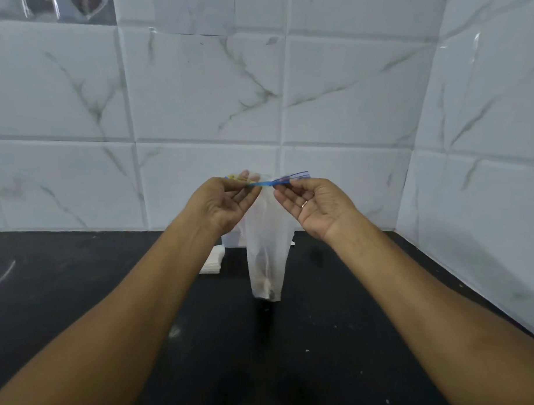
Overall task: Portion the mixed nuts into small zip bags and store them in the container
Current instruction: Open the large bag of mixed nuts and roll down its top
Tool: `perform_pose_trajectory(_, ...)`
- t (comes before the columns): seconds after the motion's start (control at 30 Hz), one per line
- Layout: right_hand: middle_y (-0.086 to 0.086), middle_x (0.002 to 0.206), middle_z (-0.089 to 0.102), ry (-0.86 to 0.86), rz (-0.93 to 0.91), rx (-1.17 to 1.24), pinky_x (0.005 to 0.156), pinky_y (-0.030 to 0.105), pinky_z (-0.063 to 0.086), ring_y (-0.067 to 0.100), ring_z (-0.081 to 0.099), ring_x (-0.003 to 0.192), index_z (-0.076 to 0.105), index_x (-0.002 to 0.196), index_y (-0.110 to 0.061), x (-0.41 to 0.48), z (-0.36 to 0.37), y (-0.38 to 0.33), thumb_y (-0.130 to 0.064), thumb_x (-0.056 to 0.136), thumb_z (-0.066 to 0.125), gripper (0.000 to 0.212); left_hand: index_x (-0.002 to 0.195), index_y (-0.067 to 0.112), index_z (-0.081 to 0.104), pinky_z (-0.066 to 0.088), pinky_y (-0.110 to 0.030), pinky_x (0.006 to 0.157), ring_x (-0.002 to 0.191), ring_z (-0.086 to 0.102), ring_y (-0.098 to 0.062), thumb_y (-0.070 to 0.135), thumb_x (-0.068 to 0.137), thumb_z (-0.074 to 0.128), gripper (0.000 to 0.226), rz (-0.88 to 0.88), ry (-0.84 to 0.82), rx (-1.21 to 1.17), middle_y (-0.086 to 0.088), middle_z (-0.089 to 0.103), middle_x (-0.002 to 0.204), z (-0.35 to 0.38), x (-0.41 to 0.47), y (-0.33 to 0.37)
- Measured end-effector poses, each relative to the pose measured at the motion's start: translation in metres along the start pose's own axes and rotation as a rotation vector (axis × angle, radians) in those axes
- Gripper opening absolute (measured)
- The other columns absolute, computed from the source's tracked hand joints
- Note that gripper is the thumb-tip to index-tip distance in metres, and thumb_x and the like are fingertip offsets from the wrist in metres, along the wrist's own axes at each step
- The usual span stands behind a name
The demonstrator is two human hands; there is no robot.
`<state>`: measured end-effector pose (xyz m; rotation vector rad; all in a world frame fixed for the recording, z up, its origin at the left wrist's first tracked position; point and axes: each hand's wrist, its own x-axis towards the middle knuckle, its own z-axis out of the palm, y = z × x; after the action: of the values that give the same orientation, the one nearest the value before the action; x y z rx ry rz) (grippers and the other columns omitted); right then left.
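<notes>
A clear small zip bag (pixel 266 257) with a blue zip strip hangs in the air above the black counter, with a few brown nuts blurred near its bottom. My left hand (pixel 222 204) pinches the left end of the zip strip. My right hand (pixel 312 205) pinches the strip toward its right end, with a ring on one finger. Both palms face up toward the camera. Behind the bag, a white container (pixel 232 240) is mostly hidden by my hands and the bag.
A small stack of white bags or sheets (pixel 212 261) lies on the black counter (pixel 81 284) behind my left forearm. White marbled tile walls close the back and the right side. A clear object's curved edge (pixel 2 276) shows at far left.
</notes>
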<state>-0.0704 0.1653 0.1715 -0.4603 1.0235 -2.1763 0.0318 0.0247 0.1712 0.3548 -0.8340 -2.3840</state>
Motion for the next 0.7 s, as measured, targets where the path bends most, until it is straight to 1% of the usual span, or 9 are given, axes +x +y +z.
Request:
perform_pose_trajectory(0.1, 0.021, 0.095, 0.074, 0.011, 0.013, 0.061, 0.09, 0.044, 0.061, 0.032, 0.074, 0.092, 0.065, 0.093, 0.005, 0.002, -0.004, 0.009, 0.011, 0.098, 0.053, 0.014, 0.104, -0.001, 0.062, 0.064, -0.043, 0.079, 0.095, 0.075, -0.03, -0.017, 0.095, 0.044, 0.026, -0.021, -0.008, -0.094, -0.019, 0.075, 0.097, -0.008, -0.004, -0.008)
perform_pose_trajectory(0.17, 0.023, 0.101, 0.074, 0.003, 0.038, 0.118, 0.091, 0.046, 0.061, 0.033, 0.075, 0.092, 0.064, 0.1, 0.005, 0.004, -0.008, 0.012, 0.008, 0.097, 0.051, 0.014, 0.098, -0.001, 0.063, 0.064, -0.04, 0.078, 0.091, 0.075, -0.029, -0.013, 0.096, 0.041, 0.025, -0.05, -0.025, -0.141, -0.019, 0.075, 0.095, -0.014, -0.005, -0.014)
perform_pose_trajectory(0.23, 0.023, 0.099, 0.074, -0.016, 0.079, 0.156, 0.084, 0.046, 0.065, 0.034, 0.077, 0.085, 0.063, 0.109, 0.005, 0.005, -0.013, 0.014, 0.0, 0.098, 0.053, 0.016, 0.098, -0.002, 0.065, 0.065, -0.037, 0.073, 0.081, 0.077, -0.026, -0.006, 0.097, 0.041, 0.025, -0.075, -0.062, -0.123, -0.016, 0.075, 0.094, -0.022, -0.007, -0.019)
perform_pose_trajectory(0.33, 0.014, 0.076, 0.074, 0.007, 0.144, 0.068, 0.056, 0.034, 0.064, 0.024, 0.076, 0.062, 0.065, 0.104, 0.001, 0.006, -0.022, 0.019, -0.021, 0.104, 0.057, 0.023, 0.101, 0.003, 0.065, 0.063, -0.03, 0.061, 0.064, 0.074, -0.019, 0.013, 0.101, 0.05, 0.018, -0.12, -0.087, 0.086, -0.006, 0.071, 0.081, -0.032, -0.008, -0.022)
perform_pose_trajectory(0.43, 0.003, 0.062, 0.067, 0.054, 0.162, -0.139, 0.045, 0.024, 0.055, 0.014, 0.067, 0.048, 0.066, 0.09, -0.008, 0.009, -0.03, 0.025, -0.023, 0.104, 0.061, 0.021, 0.091, 0.009, 0.067, 0.061, -0.027, 0.055, 0.059, 0.069, -0.016, 0.032, 0.099, 0.065, 0.025, -0.124, -0.025, 0.459, -0.003, 0.065, 0.075, -0.035, -0.008, -0.024)
perform_pose_trajectory(0.47, 0.002, 0.062, 0.067, 0.051, 0.164, -0.19, 0.044, 0.023, 0.055, 0.014, 0.066, 0.049, 0.066, 0.088, -0.01, 0.008, -0.031, 0.027, -0.021, 0.103, 0.062, 0.019, 0.09, 0.01, 0.067, 0.061, -0.027, 0.055, 0.06, 0.068, -0.016, 0.034, 0.097, 0.068, 0.025, -0.103, 0.003, 0.557, -0.004, 0.065, 0.075, -0.035, -0.007, -0.025)
perform_pose_trajectory(0.53, 0.004, 0.07, 0.067, 0.037, 0.165, -0.221, 0.048, 0.024, 0.057, 0.017, 0.067, 0.056, 0.065, 0.087, -0.01, 0.01, -0.033, 0.028, -0.016, 0.101, 0.06, 0.016, 0.097, 0.009, 0.068, 0.061, -0.027, 0.054, 0.061, 0.068, -0.017, 0.029, 0.094, 0.073, 0.02, -0.032, 0.053, 0.65, -0.006, 0.068, 0.079, -0.036, -0.002, -0.026)
perform_pose_trajectory(0.63, 0.008, 0.076, 0.067, 0.039, 0.142, -0.216, 0.053, 0.025, 0.057, 0.019, 0.065, 0.062, 0.062, 0.083, -0.007, 0.013, -0.035, 0.027, -0.005, 0.098, 0.054, 0.017, 0.102, 0.006, 0.067, 0.057, -0.024, 0.05, 0.056, 0.069, -0.015, 0.012, 0.095, 0.07, 0.009, 0.007, 0.059, 0.61, -0.007, 0.072, 0.076, -0.036, 0.006, -0.024)
perform_pose_trajectory(0.7, 0.009, 0.073, 0.071, 0.019, 0.152, -0.24, 0.065, 0.032, 0.058, 0.022, 0.069, 0.065, 0.065, 0.083, -0.004, 0.012, -0.035, 0.026, -0.003, 0.098, 0.055, 0.018, 0.096, 0.007, 0.068, 0.056, -0.022, 0.049, 0.053, 0.069, -0.011, 0.007, 0.097, 0.065, 0.003, -0.021, 0.028, 0.549, -0.003, 0.072, 0.069, -0.034, 0.007, -0.022)
